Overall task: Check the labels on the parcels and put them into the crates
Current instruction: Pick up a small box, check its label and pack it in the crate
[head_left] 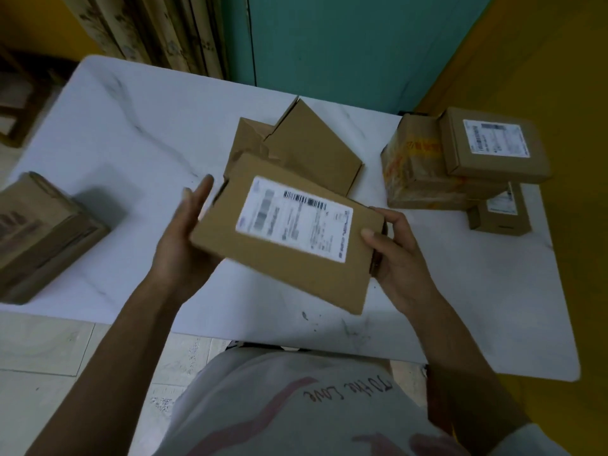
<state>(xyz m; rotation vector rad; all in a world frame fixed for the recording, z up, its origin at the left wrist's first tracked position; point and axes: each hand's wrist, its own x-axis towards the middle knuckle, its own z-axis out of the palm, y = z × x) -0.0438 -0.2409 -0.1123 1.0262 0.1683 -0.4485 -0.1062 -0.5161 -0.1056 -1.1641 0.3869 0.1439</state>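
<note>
Parcel (296, 274) gripped by right hand (398, 258), left hand (181, 238) flat against it; stacked boxes (424, 172) nearby right.

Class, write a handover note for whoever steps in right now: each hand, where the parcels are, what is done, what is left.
Left hand: fingers straight, supporting the flat parcel at its left edge.
Right hand: grips its right edge, thumb on top.
Its label faces up; print blurred.
On the table: two plain parcels behind it, a cluster of three boxes at the right, a lone parcel at the left edge.
Done: cannot tell; no crate in view.
Left: check this label, crate it, then the rest.
</note>
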